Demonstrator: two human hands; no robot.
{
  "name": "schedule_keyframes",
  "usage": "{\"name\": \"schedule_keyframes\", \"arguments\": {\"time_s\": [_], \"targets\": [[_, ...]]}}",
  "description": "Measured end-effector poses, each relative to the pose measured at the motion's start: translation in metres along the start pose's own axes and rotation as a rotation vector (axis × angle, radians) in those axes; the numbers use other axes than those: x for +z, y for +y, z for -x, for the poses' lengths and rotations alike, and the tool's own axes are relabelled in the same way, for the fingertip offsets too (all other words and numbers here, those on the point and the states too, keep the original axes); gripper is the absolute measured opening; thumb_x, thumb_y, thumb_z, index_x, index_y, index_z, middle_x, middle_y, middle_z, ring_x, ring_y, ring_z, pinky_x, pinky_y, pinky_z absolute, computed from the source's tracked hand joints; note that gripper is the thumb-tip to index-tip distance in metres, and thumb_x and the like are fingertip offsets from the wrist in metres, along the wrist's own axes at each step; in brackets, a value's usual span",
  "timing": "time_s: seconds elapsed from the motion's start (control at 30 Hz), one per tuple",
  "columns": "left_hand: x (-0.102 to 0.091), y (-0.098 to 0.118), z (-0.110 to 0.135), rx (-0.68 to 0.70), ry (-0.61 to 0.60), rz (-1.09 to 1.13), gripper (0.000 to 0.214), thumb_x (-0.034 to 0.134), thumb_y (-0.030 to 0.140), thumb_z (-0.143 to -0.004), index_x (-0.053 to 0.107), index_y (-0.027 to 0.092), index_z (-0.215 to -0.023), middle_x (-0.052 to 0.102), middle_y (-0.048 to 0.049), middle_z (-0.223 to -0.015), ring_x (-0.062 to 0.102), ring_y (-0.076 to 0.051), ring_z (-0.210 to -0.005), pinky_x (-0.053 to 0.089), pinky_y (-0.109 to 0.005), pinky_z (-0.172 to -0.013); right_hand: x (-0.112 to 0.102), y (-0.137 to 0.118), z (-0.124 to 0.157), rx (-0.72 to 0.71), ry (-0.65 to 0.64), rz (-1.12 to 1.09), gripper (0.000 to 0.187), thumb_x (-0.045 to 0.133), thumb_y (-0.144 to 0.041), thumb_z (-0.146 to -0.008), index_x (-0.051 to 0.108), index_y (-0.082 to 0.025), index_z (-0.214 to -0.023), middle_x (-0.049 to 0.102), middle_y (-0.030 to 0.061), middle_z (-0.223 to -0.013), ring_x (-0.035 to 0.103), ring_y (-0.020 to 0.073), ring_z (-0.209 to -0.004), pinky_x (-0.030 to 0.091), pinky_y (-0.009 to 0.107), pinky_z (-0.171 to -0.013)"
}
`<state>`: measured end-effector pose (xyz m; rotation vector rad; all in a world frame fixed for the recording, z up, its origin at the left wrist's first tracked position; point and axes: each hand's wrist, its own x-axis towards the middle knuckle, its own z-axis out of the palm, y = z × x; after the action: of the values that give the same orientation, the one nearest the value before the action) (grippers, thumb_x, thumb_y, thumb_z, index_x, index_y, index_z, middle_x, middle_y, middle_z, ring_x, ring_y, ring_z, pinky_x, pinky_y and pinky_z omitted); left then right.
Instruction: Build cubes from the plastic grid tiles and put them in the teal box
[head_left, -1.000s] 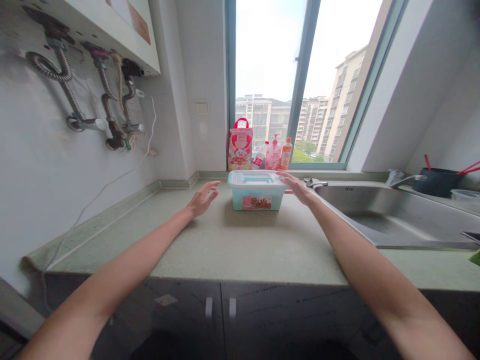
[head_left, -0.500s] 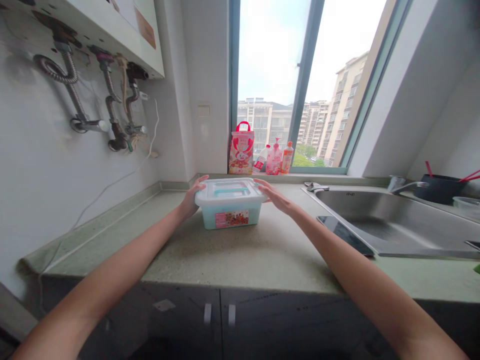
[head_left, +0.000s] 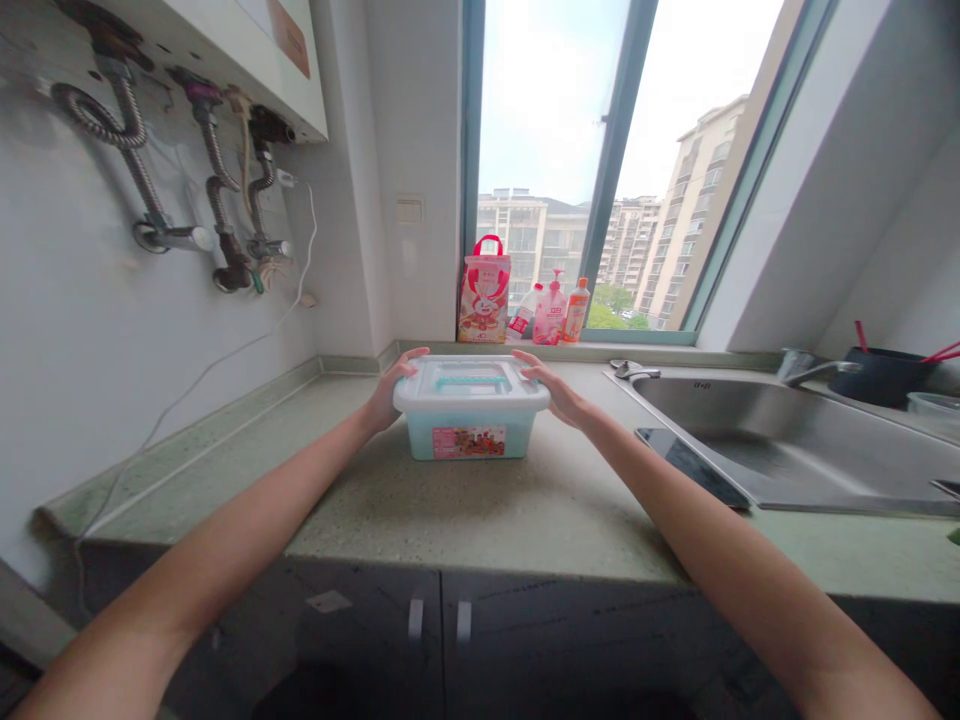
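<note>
A pale teal plastic box (head_left: 471,420) with a clear lid and a teal handle sits on the green countertop (head_left: 465,510). A red label is on its front. My left hand (head_left: 390,390) grips the box's left end, fingers curled over the lid's corner. My right hand (head_left: 555,392) presses against the right end, fingers lying along the lid's edge. Both arms reach forward from the bottom corners.
A steel sink (head_left: 787,440) with a tap (head_left: 810,368) lies to the right, a dark phone (head_left: 690,468) on its rim. A red bag (head_left: 484,298) and bottles (head_left: 555,312) stand on the window sill. Pipes (head_left: 217,210) and a cable run down the left wall.
My hands closed in on the box from both sides, took hold of it and drew it nearer along the counter.
</note>
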<state>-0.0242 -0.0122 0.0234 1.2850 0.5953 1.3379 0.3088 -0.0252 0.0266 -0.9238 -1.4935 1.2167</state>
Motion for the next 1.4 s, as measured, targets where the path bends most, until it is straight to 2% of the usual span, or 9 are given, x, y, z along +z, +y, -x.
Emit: {"name": "schedule_keyframes", "arguments": {"time_s": [0.2, 0.5, 0.77, 0.97, 1.23, 1.3, 1.4], "targets": [[-0.002, -0.001, -0.001, 0.017, -0.02, -0.014, 0.063, 0.069, 0.033, -0.074, 0.061, 0.019, -0.135, 0.071, -0.0052, -0.111, 0.068, -0.027, -0.097, 0.053, -0.035, -0.082, 0.0, -0.001, 0.0, -0.027, 0.018, 0.03, 0.074, 0.065, -0.045, -0.079, 0.054, -0.032, -0.151, 0.072, 0.0007, -0.122, 0.06, 0.0207, -0.084, 0.044, 0.031, -0.069], [0.0, 0.0, -0.001, 0.019, -0.003, -0.025, 0.062, 0.068, 0.033, -0.072, 0.062, 0.019, -0.132, 0.071, -0.0041, -0.107, 0.069, -0.026, -0.097, 0.053, -0.034, -0.083, -0.002, -0.001, -0.001, -0.031, 0.018, 0.07, 0.075, 0.064, -0.046, -0.078, 0.054, -0.031, -0.151, 0.073, 0.0003, -0.107, 0.057, 0.0208, -0.079, 0.039, 0.03, -0.066], [-0.006, -0.004, -0.003, 0.042, -0.055, 0.028, 0.061, 0.062, 0.034, -0.073, 0.064, 0.018, -0.131, 0.075, -0.0069, -0.113, 0.07, -0.028, -0.1, 0.054, -0.036, -0.085, 0.0, -0.007, 0.003, -0.051, 0.027, 0.132, 0.077, 0.063, -0.046, -0.078, 0.055, -0.029, -0.153, 0.073, 0.0018, -0.115, 0.056, 0.0206, -0.079, 0.04, 0.031, -0.066], [-0.01, -0.006, -0.005, 0.037, -0.069, 0.039, 0.059, 0.058, 0.032, -0.073, 0.065, 0.018, -0.13, 0.077, -0.0067, -0.115, 0.07, -0.029, -0.101, 0.055, -0.038, -0.088, -0.003, -0.004, 0.002, -0.071, 0.019, 0.171, 0.075, 0.061, -0.048, -0.081, 0.055, -0.03, -0.154, 0.07, 0.0028, -0.129, 0.06, 0.0239, -0.091, 0.045, 0.034, -0.074], [-0.006, -0.003, -0.003, 0.048, -0.055, 0.003, 0.058, 0.059, 0.035, -0.073, 0.065, 0.018, -0.129, 0.075, -0.0077, -0.114, 0.068, -0.029, -0.102, 0.054, -0.039, -0.089, -0.008, -0.001, -0.001, -0.145, 0.038, 0.213, 0.065, 0.058, -0.045, -0.082, 0.063, -0.028, -0.144, 0.065, 0.0036, -0.146, 0.057, 0.0325, -0.121, 0.047, 0.043, -0.098], [-0.005, -0.003, -0.002, 0.053, -0.05, -0.01, 0.059, 0.06, 0.037, -0.074, 0.065, 0.018, -0.129, 0.074, -0.0081, -0.114, 0.067, -0.03, -0.103, 0.054, -0.039, -0.09, -0.008, 0.0, -0.001, -0.161, 0.039, 0.2, 0.065, 0.056, -0.043, -0.08, 0.064, -0.027, -0.142, 0.065, 0.0031, -0.146, 0.057, 0.0331, -0.122, 0.047, 0.044, -0.099], [-0.005, -0.003, -0.002, 0.052, -0.045, -0.02, 0.059, 0.06, 0.037, -0.073, 0.065, 0.019, -0.129, 0.074, -0.008, -0.114, 0.067, -0.03, -0.103, 0.054, -0.04, -0.09, -0.007, 0.002, -0.002, -0.163, 0.032, 0.164, 0.068, 0.052, -0.044, -0.076, 0.064, -0.027, -0.141, 0.067, 0.0025, -0.141, 0.06, 0.0318, -0.111, 0.048, 0.042, -0.091]]}}
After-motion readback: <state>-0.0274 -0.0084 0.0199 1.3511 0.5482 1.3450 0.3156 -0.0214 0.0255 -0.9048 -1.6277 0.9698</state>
